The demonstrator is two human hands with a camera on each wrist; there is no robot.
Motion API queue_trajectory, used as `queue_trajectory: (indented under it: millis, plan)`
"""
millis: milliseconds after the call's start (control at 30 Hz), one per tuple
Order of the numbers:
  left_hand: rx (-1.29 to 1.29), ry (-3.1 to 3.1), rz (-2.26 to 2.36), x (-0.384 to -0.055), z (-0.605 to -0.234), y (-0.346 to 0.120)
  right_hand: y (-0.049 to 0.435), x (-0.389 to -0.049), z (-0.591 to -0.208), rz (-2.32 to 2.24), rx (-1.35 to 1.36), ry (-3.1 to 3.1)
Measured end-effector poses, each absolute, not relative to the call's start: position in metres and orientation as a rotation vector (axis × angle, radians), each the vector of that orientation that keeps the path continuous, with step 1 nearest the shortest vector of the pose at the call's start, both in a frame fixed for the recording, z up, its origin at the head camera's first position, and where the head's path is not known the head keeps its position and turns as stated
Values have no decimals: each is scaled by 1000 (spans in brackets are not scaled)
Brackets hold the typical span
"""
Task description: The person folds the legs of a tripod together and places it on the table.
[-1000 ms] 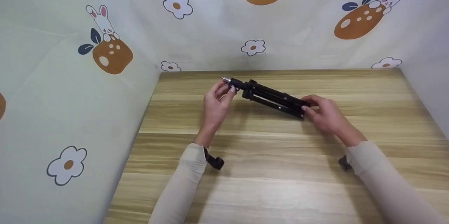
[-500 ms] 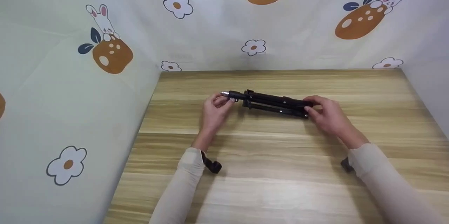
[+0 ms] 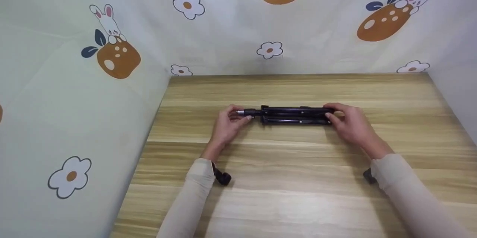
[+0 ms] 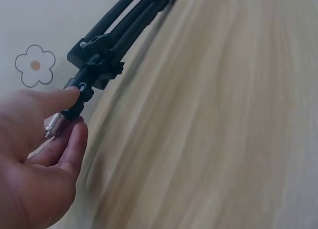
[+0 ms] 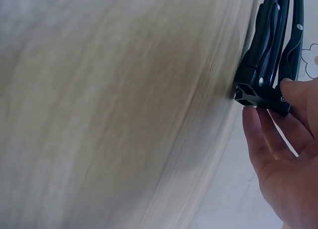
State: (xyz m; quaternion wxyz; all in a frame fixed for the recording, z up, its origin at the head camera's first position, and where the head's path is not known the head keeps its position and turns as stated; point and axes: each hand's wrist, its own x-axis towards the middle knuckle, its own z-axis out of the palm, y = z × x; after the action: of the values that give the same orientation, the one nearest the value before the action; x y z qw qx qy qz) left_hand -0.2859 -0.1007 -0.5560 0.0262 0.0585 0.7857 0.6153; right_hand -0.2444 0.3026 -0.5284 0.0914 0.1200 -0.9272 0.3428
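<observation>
A folded black tripod [image 3: 294, 111] lies lengthwise between my two hands over the wood-grain table. Its silver screw tip [image 4: 55, 123] points left, toward my left palm. With thumb and fingers my left hand [image 3: 228, 124] pinches the black neck just below that tip. At the other end my right hand [image 3: 352, 124] grips the leg ends, thumb on the near side and fingers round the far side. In the right wrist view the tripod legs [image 5: 271, 40] sit side by side, their ends against the fingertips.
The wood-grain table [image 3: 290, 178] stretches in front of me. A pale cloth wall [image 3: 223, 33] printed with flowers, rabbits and orange fruit rises at the back edge, and similar cloth [image 3: 104, 119] stands along the left side. Each wrist carries a black camera mount [image 3: 223, 178].
The tripod has come down and nearer to me at its left end, turning from slanted to level across the view. My left hand moved with it; my right hand shifted only slightly.
</observation>
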Motion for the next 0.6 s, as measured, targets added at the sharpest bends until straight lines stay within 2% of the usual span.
queue_trajectory:
  millis: [600]
  plan:
    - [260, 2599, 1720, -286, -562, -102, 303, -242, -529, 1026, 300, -2797]
